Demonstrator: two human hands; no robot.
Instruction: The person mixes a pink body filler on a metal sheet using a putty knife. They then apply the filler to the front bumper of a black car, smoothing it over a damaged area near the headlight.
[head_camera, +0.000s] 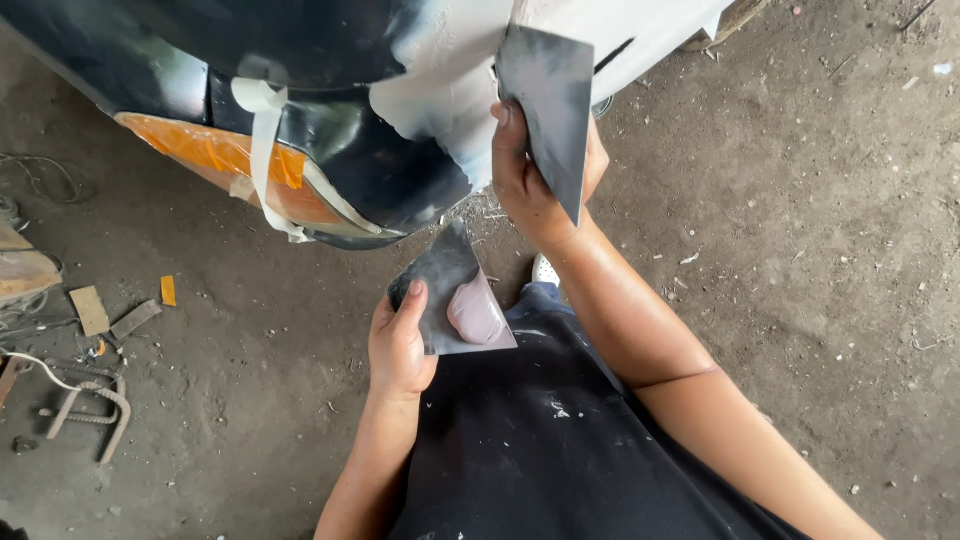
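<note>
Putty, a soft pink lump, sits on the flat grey plate I pinch in my left hand. My right hand, raised, grips a thin metal spreader against the glossy black, white-patched car panel.

**Two metal spreaders, one loaded with filler**

Your left hand grips a flat grey metal plate by its lower left edge, thumb on top. It lies roughly level, one corner pointing up toward the car panel. A soft pinkish lump of body filler sits on its right half, smooth and rounded.

Your right hand holds a second dark metal spreader, tilted nearly upright, its broad top edge against the white sanded patch on the black car panel.
</note>
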